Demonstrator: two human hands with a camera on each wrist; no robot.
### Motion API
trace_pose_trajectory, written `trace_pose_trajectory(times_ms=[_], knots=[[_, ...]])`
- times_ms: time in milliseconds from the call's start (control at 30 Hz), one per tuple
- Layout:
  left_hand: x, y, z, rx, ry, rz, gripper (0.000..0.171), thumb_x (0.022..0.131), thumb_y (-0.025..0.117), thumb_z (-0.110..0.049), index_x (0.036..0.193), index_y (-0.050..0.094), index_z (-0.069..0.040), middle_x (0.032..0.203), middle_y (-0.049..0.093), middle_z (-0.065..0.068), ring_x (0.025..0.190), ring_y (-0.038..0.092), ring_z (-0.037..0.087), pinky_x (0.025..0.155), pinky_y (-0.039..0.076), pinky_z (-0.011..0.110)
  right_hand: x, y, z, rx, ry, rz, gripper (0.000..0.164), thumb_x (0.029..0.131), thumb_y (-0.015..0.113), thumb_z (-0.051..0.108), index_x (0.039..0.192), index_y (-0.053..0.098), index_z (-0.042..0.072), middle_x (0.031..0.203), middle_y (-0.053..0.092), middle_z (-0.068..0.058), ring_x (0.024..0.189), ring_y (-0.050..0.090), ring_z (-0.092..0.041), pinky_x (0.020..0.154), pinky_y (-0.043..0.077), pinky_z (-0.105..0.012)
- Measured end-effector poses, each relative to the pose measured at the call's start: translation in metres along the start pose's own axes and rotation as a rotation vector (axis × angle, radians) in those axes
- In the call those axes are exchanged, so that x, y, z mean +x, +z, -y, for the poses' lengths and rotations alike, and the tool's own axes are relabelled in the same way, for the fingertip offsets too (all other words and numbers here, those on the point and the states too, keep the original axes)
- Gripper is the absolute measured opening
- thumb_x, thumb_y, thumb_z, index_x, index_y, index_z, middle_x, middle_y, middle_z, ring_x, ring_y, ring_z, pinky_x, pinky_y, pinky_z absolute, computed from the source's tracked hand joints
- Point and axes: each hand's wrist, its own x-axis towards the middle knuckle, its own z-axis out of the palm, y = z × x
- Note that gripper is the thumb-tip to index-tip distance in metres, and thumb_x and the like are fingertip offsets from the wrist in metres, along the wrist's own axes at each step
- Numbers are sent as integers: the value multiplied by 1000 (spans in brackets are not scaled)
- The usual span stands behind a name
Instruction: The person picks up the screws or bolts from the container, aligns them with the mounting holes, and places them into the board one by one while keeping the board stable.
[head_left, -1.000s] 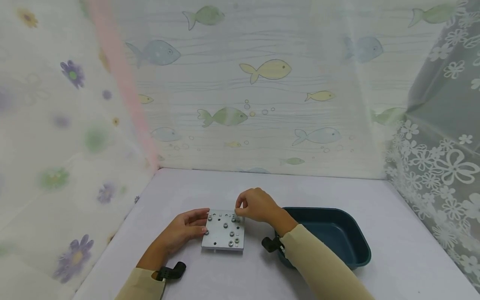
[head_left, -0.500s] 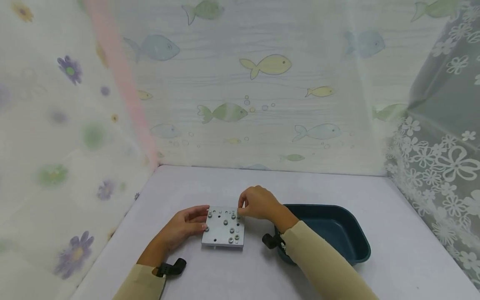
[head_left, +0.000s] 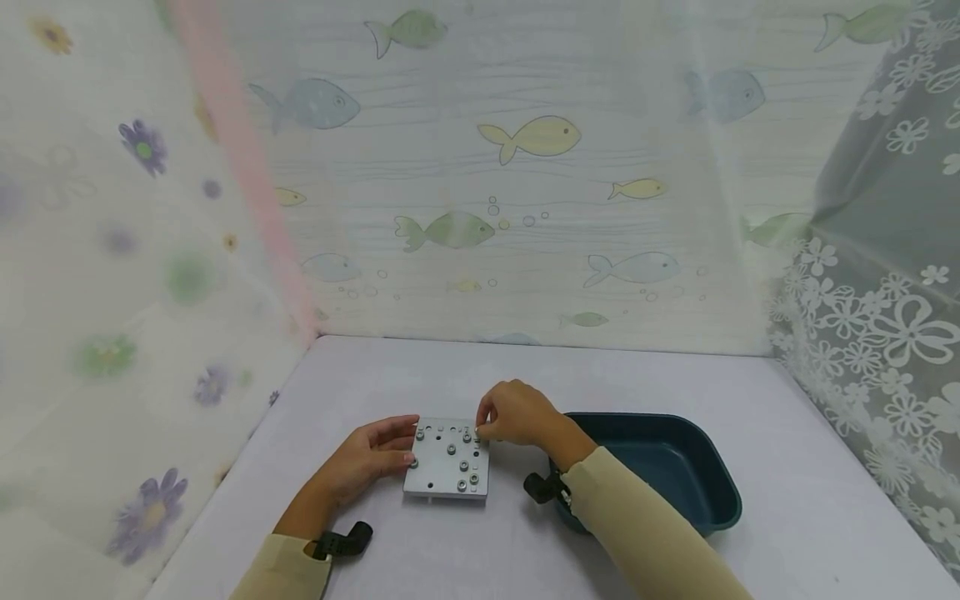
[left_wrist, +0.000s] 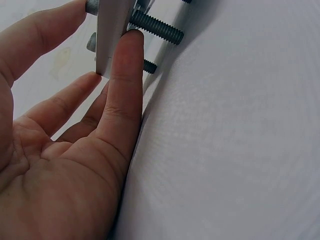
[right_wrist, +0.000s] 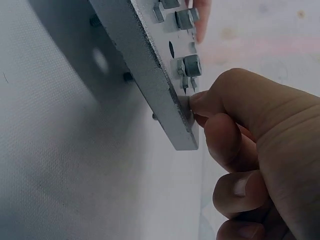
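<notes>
A square silver metal plate [head_left: 438, 475] stands over the white table, with several socket-head bolts [head_left: 451, 449] set in its face. My left hand [head_left: 367, 457] grips the plate's left edge. In the left wrist view the thumb touches a bolt head and another finger reaches behind the plate, beside a threaded bolt shank [left_wrist: 157, 28]. At the plate's far right corner, my right hand [head_left: 517, 414] pinches a small metal part between thumb and forefinger. That part is mostly hidden by the fingertips. In the right wrist view the remaining fingers [right_wrist: 240, 192] are curled just off the plate.
A dark teal plastic basin [head_left: 678, 467] stands on the white table [head_left: 420, 558] to the right, partly behind my right forearm. Fish-print curtain [head_left: 525, 208] closes off the back, flowered curtain [head_left: 112, 333] the left, lace-patterned curtain [head_left: 892, 358] the right.
The right hand's fingertips have shifted slightly right and down onto the plate's far right corner. The left hand keeps its grip, and the plate stays in place.
</notes>
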Motion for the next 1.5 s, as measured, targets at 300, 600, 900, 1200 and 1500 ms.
trace_pose_trajectory(times_ms=[300, 600, 900, 1200, 1500], knots=[[-2, 2, -2, 2, 2, -1, 76, 83, 87, -18, 150, 54, -20, 155, 51, 9, 139, 55, 25, 100, 57, 33, -2, -1, -4, 74, 28, 15, 9, 89, 82, 34, 81, 77, 34, 71, 66, 10, 65, 60, -12, 60, 47, -30], [-2, 1, -1, 8, -5, -11, 76, 82, 88, -19, 150, 54, -21, 155, 51, 8, 140, 54, 25, 100, 57, 32, 3, 0, -8, 203, 125, 30, 14, 84, 87, 35, 81, 75, 29, 67, 69, 4, 65, 59, -16, 60, 44, -31], [-3, 3, -1, 4, -7, -12, 75, 83, 87, -18, 150, 54, -20, 155, 51, 9, 140, 54, 26, 100, 57, 32, -3, -18, -17, 250, 122, 32, 14, 86, 85, 35, 92, 76, 26, 74, 74, -1, 68, 63, -18, 59, 47, -31], [-3, 2, -2, -5, -7, -14, 76, 82, 88, -17, 150, 53, -20, 155, 50, 9, 140, 54, 25, 100, 57, 32, -19, -45, -43, 293, -14, 40, 7, 90, 81, 36, 92, 81, 29, 84, 75, 1, 81, 66, -22, 67, 50, -32], [0, 0, 0, 3, -4, -7, 77, 82, 88, -18, 151, 53, -20, 156, 50, 9, 140, 54, 25, 99, 58, 32, -46, -63, -68, 381, -167, 114, 12, 92, 80, 30, 102, 83, 24, 92, 78, 5, 84, 69, -18, 78, 59, -34]])
